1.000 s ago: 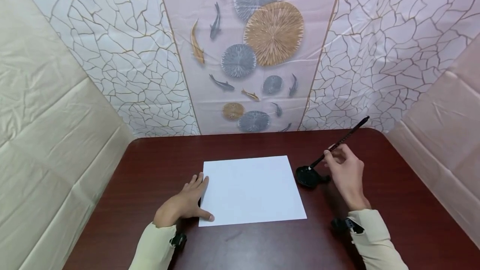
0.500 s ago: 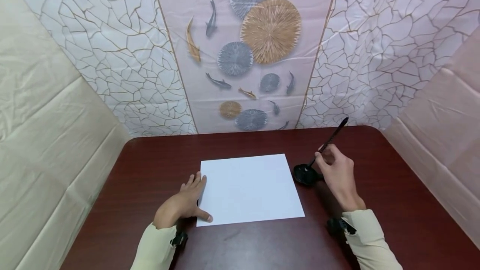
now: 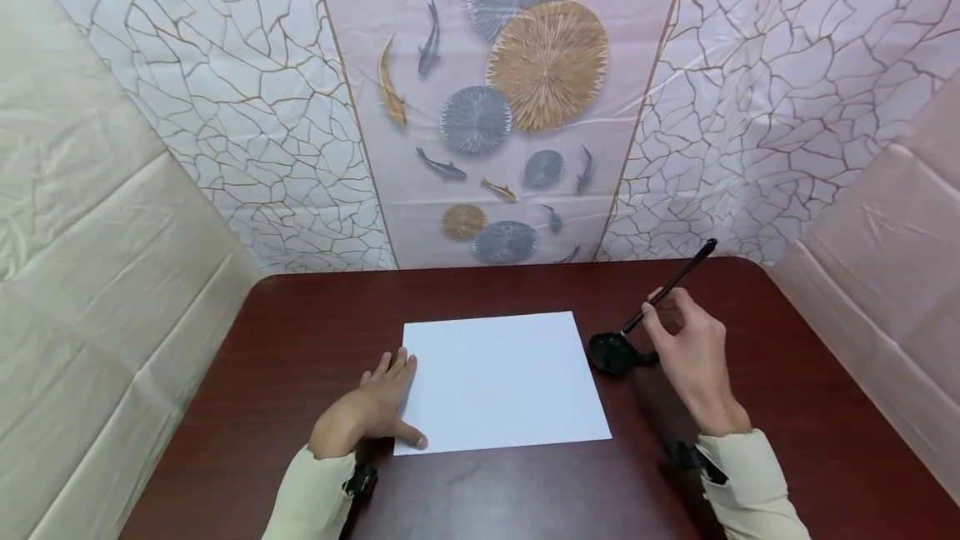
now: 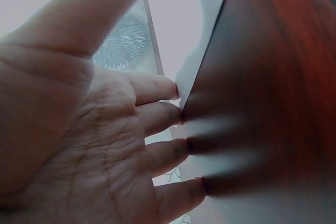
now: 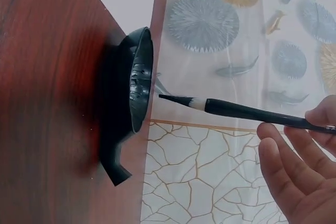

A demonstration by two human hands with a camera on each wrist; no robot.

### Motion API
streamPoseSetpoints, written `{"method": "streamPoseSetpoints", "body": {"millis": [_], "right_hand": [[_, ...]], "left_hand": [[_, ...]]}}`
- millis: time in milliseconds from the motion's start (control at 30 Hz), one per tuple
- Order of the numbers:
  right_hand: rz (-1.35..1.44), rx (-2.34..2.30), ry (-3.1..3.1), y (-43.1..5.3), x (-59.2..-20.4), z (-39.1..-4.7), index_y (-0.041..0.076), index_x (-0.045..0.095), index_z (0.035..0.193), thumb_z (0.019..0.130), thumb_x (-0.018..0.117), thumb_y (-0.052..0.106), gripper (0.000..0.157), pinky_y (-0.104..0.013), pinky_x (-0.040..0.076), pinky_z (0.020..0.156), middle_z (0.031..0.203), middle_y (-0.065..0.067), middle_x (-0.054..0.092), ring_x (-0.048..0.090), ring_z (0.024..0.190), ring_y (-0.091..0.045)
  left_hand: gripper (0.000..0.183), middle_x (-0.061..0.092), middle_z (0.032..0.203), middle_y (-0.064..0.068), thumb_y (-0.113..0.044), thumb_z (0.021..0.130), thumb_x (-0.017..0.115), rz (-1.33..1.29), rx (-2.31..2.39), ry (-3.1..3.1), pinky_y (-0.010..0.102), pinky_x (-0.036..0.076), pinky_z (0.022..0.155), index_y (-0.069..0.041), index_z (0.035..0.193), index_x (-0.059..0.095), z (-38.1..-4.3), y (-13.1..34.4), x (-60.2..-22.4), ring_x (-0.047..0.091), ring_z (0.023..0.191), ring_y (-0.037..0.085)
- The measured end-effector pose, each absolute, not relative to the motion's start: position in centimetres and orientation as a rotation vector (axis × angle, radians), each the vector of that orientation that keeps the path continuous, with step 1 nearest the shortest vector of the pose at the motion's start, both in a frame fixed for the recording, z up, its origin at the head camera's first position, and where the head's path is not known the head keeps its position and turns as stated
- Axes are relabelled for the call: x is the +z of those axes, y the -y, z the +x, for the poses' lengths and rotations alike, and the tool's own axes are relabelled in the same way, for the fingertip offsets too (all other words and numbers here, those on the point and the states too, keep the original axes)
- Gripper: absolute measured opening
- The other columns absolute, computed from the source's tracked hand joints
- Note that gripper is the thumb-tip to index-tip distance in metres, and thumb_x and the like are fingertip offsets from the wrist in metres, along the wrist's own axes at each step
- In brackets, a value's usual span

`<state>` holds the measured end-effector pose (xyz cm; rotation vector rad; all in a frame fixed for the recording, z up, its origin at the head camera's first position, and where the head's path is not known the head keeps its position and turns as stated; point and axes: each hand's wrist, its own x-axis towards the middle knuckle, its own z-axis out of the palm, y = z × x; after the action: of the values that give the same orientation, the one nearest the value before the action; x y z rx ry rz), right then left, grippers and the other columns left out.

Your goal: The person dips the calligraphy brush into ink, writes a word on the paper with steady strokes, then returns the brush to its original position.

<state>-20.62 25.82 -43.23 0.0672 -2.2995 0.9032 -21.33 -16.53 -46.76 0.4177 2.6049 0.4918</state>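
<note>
A blank white sheet of paper (image 3: 510, 382) lies on the dark red-brown table. My left hand (image 3: 367, 408) rests on its left edge, fingers spread and straight; in the left wrist view the fingertips of that hand (image 4: 89, 135) touch down at the paper's edge. To the right of the sheet is a small black ink dish (image 3: 611, 353) with a short handle. My right hand (image 3: 693, 352) pinches a black writing brush (image 3: 681, 277), slanted up to the right. In the right wrist view, the brush (image 5: 241, 110) has a dark pointed tip and a white band, held just above the dish (image 5: 140, 90).
A patterned cloth backdrop (image 3: 480, 190) with fish and round motifs hangs behind the table's far edge. Pale cloth panels (image 3: 97, 273) flank both sides. The bare tabletop (image 3: 510, 498) extends in front of the paper.
The brush stood in the dish half a second ago, steeper; now it leans further right and its tip has risen out of the dish. The left hand has stayed on the paper.
</note>
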Motion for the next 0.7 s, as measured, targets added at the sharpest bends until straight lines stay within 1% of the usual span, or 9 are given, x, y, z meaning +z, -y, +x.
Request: {"method": "streamPoseSetpoints", "body": {"millis": [67,100,200,333,433,533,700], "right_hand": [[0.083,0.886,2.318,-25.8,-43.5,-20.6,0.007,0.07,0.107,0.1,0.072,0.009,0.007,-0.008,0.044,0.07,0.095,-0.007,0.077,0.075,0.085,-0.026],[0.092,0.882,2.323,-25.7,-43.6,-20.6,0.007,0.07,0.107,0.1,0.072,0.009,0.007,-0.008,0.044,0.069,0.095,-0.007,0.077,0.075,0.084,-0.027],[0.12,0.88,2.339,-25.4,-43.9,-20.7,0.008,0.069,0.106,0.101,0.071,0.01,0.006,-0.008,0.044,0.066,0.094,-0.007,0.076,0.075,0.082,-0.026],[0.149,0.884,2.359,-24.8,-44.0,-21.0,0.008,0.069,0.105,0.101,0.071,0.01,0.005,-0.008,0.044,0.066,0.091,-0.006,0.076,0.075,0.08,-0.023],[0.156,0.878,2.372,-24.6,-44.0,-21.0,0.008,0.068,0.104,0.101,0.071,0.009,0.005,-0.007,0.043,0.068,0.091,-0.007,0.077,0.075,0.08,-0.023],[0.153,0.869,2.378,-24.6,-44.0,-20.9,0.008,0.068,0.104,0.1,0.072,0.009,0.005,-0.005,0.043,0.069,0.091,-0.008,0.077,0.076,0.083,-0.025],[0.146,0.865,2.39,-24.6,-44.0,-20.6,0.007,0.068,0.106,0.099,0.073,0.008,0.008,-0.004,0.043,0.069,0.095,-0.011,0.077,0.077,0.087,-0.029]], "left_hand": [[0.131,0.01,0.173,0.029,-0.043,0.073,0.098,0.417,0.467,-2.602,0.07,0.016,0.124,0.007,0.165,0.019,-21.2,16.4,-46.6,0.006,0.16,0.05],[0.131,0.01,0.173,0.029,-0.043,0.073,0.098,0.416,0.461,-2.6,0.069,0.016,0.124,0.006,0.165,0.019,-21.1,16.3,-46.6,0.006,0.16,0.05],[0.13,0.01,0.173,0.029,-0.043,0.074,0.098,0.417,0.465,-2.594,0.07,0.016,0.124,0.005,0.166,0.019,-20.9,16.3,-46.4,0.006,0.16,0.049],[0.128,0.01,0.174,0.028,-0.042,0.075,0.097,0.444,0.471,-2.577,0.069,0.018,0.123,0.005,0.166,0.02,-20.7,16.5,-46.0,0.007,0.16,0.048],[0.124,0.012,0.173,0.027,-0.04,0.077,0.096,0.463,0.482,-2.549,0.066,0.022,0.124,0.005,0.165,0.022,-20.5,16.5,-45.6,0.008,0.161,0.047],[0.117,0.013,0.174,0.025,-0.035,0.079,0.095,0.455,0.534,-2.503,0.061,0.025,0.125,0.003,0.165,0.025,-20.2,16.2,-45.0,0.01,0.161,0.044],[0.105,0.019,0.174,0.022,-0.028,0.081,0.094,0.462,0.605,-2.453,0.056,0.025,0.126,0.001,0.163,0.035,-19.8,15.9,-44.5,0.015,0.162,0.04]]}}
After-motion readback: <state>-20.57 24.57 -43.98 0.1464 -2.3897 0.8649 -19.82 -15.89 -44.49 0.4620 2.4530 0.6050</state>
